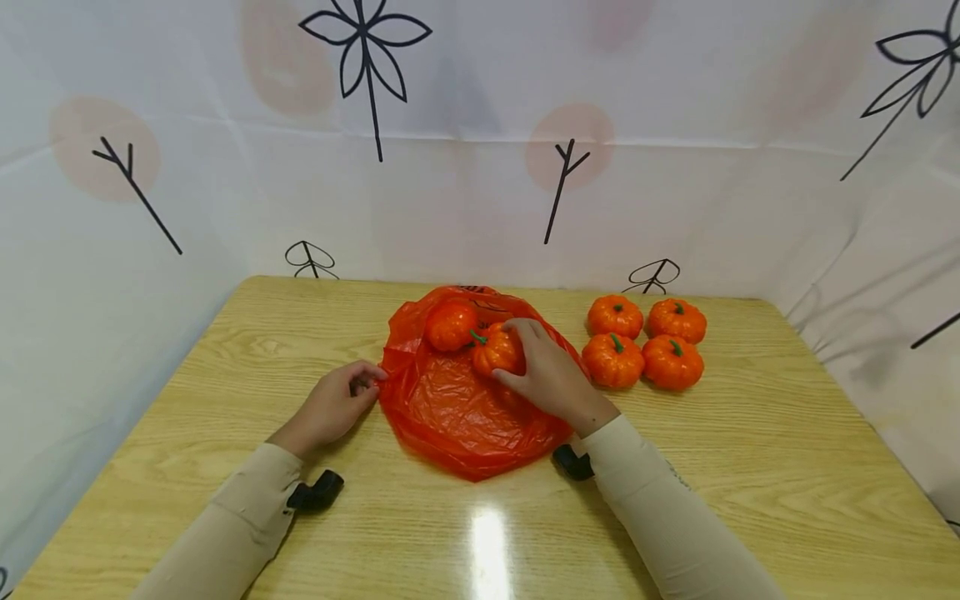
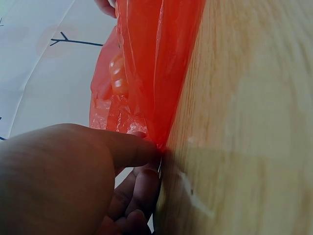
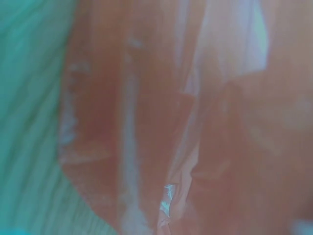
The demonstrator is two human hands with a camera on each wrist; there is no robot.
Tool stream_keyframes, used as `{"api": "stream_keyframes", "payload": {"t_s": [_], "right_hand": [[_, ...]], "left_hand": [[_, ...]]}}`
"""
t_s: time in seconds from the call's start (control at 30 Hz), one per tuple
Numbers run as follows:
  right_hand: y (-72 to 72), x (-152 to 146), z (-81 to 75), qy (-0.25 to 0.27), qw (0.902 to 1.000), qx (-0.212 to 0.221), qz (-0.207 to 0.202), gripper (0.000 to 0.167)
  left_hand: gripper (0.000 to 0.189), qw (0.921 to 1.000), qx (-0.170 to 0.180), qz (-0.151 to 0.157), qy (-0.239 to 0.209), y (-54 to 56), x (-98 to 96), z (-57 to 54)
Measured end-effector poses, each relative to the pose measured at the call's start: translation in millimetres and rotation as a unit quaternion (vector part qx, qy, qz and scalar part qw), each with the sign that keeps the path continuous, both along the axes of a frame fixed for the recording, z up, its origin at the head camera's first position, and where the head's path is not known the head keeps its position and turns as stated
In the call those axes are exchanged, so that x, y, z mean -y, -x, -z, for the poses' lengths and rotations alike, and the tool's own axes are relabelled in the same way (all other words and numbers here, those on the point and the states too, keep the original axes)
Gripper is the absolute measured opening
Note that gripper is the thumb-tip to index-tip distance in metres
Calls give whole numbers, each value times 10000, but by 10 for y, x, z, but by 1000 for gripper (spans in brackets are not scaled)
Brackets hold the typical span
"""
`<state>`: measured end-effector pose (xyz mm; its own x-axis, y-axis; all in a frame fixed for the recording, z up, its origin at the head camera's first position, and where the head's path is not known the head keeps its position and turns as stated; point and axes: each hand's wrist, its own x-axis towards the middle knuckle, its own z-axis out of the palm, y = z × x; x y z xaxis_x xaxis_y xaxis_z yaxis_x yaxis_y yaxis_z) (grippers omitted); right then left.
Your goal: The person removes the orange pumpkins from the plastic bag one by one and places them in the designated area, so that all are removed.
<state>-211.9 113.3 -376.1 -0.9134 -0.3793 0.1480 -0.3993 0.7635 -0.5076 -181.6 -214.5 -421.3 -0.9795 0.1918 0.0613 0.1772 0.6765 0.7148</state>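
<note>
A red plastic bag lies spread open on the table. My left hand pinches its left edge between thumb and fingers; the left wrist view shows that pinch on the bag close up. Over the bag, my right hand grips a small orange pumpkin with a green stem, fingers on its far side and thumb on the near side. Another pumpkin sits inside the bag, just left of the held one. The right wrist view is filled by blurred red plastic, and the hand is hidden there.
Several more orange pumpkins stand grouped on the table, right of the bag. The wooden table ends at a patterned white cloth behind. A black wrist mount shows under the left forearm.
</note>
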Motion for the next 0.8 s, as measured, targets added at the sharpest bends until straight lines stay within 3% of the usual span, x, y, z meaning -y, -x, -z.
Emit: {"api": "stream_keyframes", "payload": {"t_s": [0.8], "right_hand": [[-9, -15, -2, -21, 10000, 48, -4, 67]], "left_hand": [[17, 10000, 10, 3, -22, -4, -4, -17]]}}
